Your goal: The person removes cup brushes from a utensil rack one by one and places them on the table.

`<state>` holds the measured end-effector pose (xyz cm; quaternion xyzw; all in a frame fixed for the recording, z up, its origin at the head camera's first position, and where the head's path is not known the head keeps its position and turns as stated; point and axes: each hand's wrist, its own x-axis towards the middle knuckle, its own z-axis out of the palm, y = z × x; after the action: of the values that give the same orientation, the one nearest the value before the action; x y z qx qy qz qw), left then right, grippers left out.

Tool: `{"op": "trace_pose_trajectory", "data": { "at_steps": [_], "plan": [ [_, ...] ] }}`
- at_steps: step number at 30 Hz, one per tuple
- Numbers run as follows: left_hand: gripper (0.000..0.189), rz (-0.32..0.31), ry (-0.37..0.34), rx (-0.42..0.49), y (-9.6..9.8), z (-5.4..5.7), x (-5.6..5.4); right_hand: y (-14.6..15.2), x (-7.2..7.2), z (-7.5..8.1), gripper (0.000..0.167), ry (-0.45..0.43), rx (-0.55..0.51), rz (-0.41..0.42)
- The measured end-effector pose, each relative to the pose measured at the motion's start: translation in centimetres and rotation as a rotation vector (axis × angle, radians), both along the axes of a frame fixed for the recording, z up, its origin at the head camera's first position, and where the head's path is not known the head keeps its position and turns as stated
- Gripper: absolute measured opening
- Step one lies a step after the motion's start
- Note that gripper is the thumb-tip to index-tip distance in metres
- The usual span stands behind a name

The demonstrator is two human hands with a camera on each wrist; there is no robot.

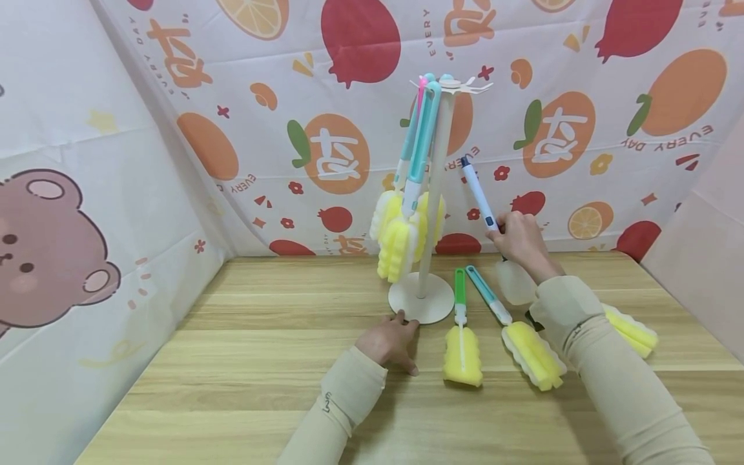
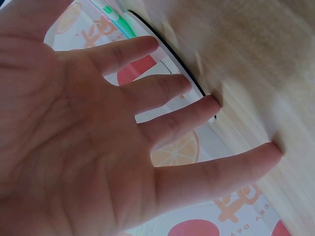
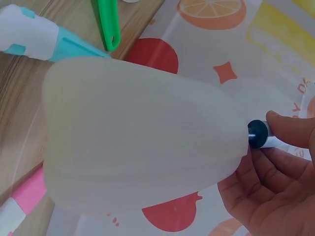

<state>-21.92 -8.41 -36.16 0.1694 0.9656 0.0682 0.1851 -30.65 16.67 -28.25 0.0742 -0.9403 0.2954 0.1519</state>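
Note:
My right hand (image 1: 520,240) grips a cleaning brush by its pale blue handle (image 1: 479,196). Its dark-tipped end points up and left, and its white sponge head (image 3: 147,132) hangs below the hand, over the table. My left hand (image 1: 388,341) has its fingers spread, with fingertips at the front left rim of a white stand's round base (image 1: 401,300). In the left wrist view the left palm (image 2: 74,137) holds nothing. Several brushes with yellow and white sponge heads (image 1: 398,248) hang by teal handles (image 1: 425,139) from the hooks on the stand's left side.
Right of the base lie a green-handled sponge brush (image 1: 463,355) and a teal-handled one (image 1: 531,352). Another sponge brush (image 1: 633,329) is partly hidden by my right sleeve. Bare hooks (image 1: 476,87) stick out at the stand's top right. A fruit-print cloth (image 1: 261,213) hangs behind the wooden table.

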Motion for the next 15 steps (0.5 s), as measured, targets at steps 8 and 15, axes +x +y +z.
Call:
{"op": "trace_pose_trajectory", "data": {
  "at_steps": [8, 15],
  "plan": [
    [0.087, -0.005, 0.003, 0.002, -0.03, -0.05, 0.0, 0.3, 0.05, -0.27, 0.025, -0.027, 0.012, 0.01],
    [0.086, -0.006, 0.007, 0.002, -0.06, -0.01, 0.02, 0.64, 0.2, -0.71, 0.025, -0.065, 0.019, 0.017]
  ]
}}
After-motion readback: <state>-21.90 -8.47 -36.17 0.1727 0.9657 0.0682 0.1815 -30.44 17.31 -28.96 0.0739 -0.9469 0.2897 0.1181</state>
